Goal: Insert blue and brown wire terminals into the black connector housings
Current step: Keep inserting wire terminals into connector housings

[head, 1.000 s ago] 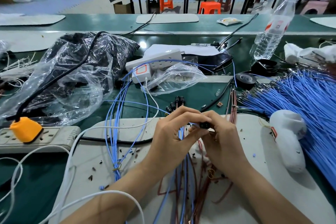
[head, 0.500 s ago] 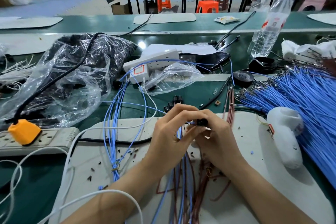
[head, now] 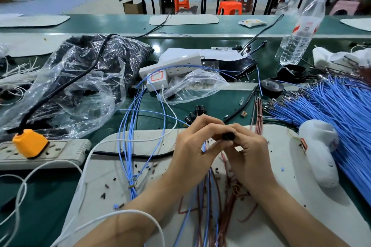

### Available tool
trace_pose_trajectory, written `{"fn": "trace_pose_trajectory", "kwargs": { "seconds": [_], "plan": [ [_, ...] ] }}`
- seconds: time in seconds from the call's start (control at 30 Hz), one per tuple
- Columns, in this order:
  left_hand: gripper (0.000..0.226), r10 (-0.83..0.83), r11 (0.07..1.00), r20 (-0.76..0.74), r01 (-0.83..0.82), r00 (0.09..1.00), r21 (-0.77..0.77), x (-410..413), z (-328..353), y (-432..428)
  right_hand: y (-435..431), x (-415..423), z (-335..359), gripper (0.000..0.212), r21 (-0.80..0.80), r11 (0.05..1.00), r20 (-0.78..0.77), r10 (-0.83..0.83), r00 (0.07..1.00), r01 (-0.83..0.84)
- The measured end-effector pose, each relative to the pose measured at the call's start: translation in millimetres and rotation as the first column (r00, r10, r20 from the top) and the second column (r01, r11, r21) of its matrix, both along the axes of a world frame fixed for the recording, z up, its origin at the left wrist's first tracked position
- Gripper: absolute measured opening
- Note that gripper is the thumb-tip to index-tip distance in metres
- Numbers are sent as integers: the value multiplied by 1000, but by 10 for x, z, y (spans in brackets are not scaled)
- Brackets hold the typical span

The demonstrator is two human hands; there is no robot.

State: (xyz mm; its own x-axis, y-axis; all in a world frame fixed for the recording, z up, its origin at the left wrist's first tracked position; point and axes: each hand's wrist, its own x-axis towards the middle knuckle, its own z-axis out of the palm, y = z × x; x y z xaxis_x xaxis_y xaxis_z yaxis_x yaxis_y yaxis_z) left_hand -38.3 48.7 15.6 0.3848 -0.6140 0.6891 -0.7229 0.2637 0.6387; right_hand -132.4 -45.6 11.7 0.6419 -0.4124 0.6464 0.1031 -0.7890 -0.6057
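A small black connector housing [head: 228,136] is pinched between both hands above the white work mat [head: 281,216]. My left hand [head: 195,146] holds its left side with thumb and curled fingers. My right hand [head: 248,153] grips its right side. Blue wires [head: 209,190] and brown wires [head: 226,196] hang from under the hands toward me; their terminals are hidden by the fingers. Several loose black housings [head: 195,113] lie just beyond the hands. A big bundle of blue wires [head: 331,110] fans out at the right.
A white handheld tool [head: 321,152] lies on the mat at the right. A power strip with an orange plug [head: 30,143] sits at the left. Plastic bags [head: 80,86], a white charger [head: 157,80], a tape roll [head: 272,86] and a water bottle [head: 301,32] stand beyond.
The hands stay together on the housing; the fingers have shifted slightly around it and the housing now shows more between the thumbs.
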Motion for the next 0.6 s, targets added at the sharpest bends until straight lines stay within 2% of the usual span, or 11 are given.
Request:
{"fn": "trace_pose_trajectory", "kwargs": {
  "seconds": [0.2, 0.3, 0.37, 0.4, 0.53, 0.6],
  "plan": [
    [14, -23, 1000, -40, 24, 999, 19, 7, -48, -34, 30, -12, -3, 26, 25, 1000, -59, -13, 998, 15],
    [12, -4, 1000, -106, 4, 994, -4, 13, -59, -38, -46, -14, 14, 20, -83, 996, -178, -27, 984, 13],
    [11, 48, 998, -158, -52, 986, -19, 54, -64, -43, -128, 20, 76, 48, -140, 990, -313, -36, 949, -8],
    [10, 71, 997, -198, -78, 978, -29, 75, -68, -45, -179, 58, 128, 54, -155, 988, -319, -61, 946, 11],
    [13, 169, 982, -317, -185, 933, -23, 157, -99, -56, -379, 503, 434, 39, -106, 989, -250, -128, 960, 104],
    [17, 191, 978, -334, -206, 923, -10, 176, -105, -54, -489, 872, 503, 32, -132, 990, -395, -103, 913, 54]
  ]
}}
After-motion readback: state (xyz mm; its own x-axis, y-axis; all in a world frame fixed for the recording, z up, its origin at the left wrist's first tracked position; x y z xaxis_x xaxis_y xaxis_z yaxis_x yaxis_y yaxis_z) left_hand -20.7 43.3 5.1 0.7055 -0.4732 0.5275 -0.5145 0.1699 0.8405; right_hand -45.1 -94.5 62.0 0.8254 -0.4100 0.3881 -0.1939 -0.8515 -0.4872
